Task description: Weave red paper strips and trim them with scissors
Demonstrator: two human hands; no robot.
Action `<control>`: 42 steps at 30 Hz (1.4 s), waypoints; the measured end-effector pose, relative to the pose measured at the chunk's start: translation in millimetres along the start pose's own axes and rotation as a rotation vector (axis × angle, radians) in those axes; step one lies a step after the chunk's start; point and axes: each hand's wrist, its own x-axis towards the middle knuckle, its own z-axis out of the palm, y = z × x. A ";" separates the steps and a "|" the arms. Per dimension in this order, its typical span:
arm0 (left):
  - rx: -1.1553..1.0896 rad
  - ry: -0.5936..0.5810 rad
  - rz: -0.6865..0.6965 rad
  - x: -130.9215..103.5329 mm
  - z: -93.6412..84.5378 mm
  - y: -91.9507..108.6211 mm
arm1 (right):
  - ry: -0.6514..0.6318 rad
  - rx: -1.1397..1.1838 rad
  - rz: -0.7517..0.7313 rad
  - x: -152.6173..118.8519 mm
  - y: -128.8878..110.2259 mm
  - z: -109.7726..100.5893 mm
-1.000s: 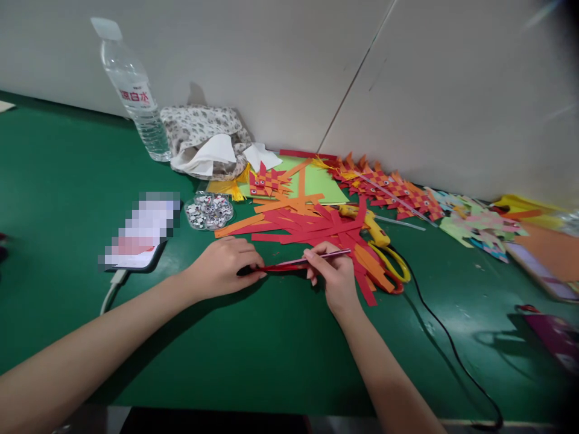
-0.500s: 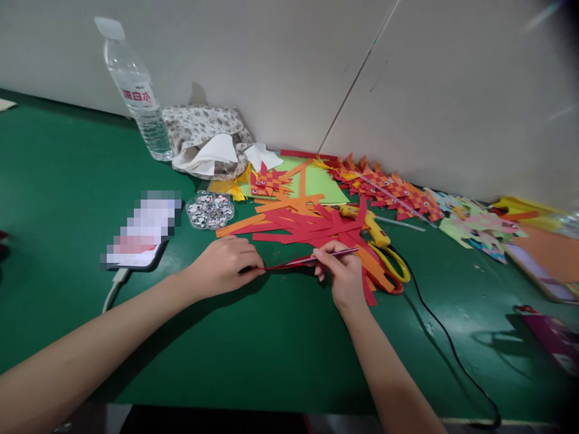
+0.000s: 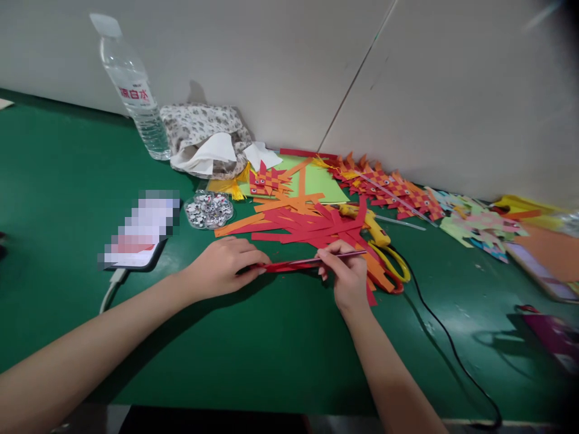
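Observation:
My left hand [image 3: 228, 265] pinches one end of a red paper strip [image 3: 279, 267] between thumb and fingers, just above the green table. In my right hand [image 3: 349, 282] is a slender, shiny purple-pink pointed tool [image 3: 355, 254], gripped between thumb and fingers; its exact kind is unclear. The tool's tip points left and lies along the strip. The strip runs toward the right fingers, where its other end is hidden. Behind both hands spreads a loose pile of red and orange paper strips [image 3: 312, 223].
A yellow glue gun [image 3: 375, 229] with a black cord and yellow-handled scissors [image 3: 398, 265] lie right of the pile. Woven paper fish [image 3: 398, 193] line the wall. Leftward are googly eyes [image 3: 208, 210], a charging phone [image 3: 142, 232], a tissue pouch [image 3: 203, 123] and a water bottle [image 3: 136, 93].
The tool and my right hand have shifted slightly right. The red strip shows more of its flat face between the hands. My left hand keeps its pinch.

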 end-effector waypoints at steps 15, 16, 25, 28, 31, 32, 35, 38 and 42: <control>-0.173 0.038 -0.243 -0.5 6.1 -4.5 | -0.158 -0.053 -0.058 -6.9 -5.9 6.3; -0.184 0.028 -0.250 -0.5 6.5 -5.3 | -0.156 -0.050 -0.058 -7.6 -6.5 7.2; -0.263 -0.001 -0.274 -0.6 9.8 -10.0 | -0.214 -0.038 -0.016 -8.0 -5.9 15.8; -0.283 -0.031 -0.286 0.1 8.1 -10.2 | -0.170 -0.022 0.003 -4.7 -6.2 15.2; -0.295 -0.048 -0.309 1.0 6.8 -9.7 | -0.092 0.006 0.042 -0.4 -5.4 12.0; -0.296 -0.046 -0.312 1.3 6.6 -9.4 | -0.070 0.014 0.049 0.8 -4.7 10.7; -0.293 -0.043 -0.312 1.7 6.8 -8.9 | -0.039 0.050 0.045 2.5 -1.9 8.7; -0.289 -0.043 -0.306 1.1 7.0 -9.1 | -0.069 0.105 0.060 1.6 -0.5 11.3; -0.297 -0.048 -0.299 0.4 7.1 -9.9 | -0.130 0.098 0.086 -0.6 -2.1 19.1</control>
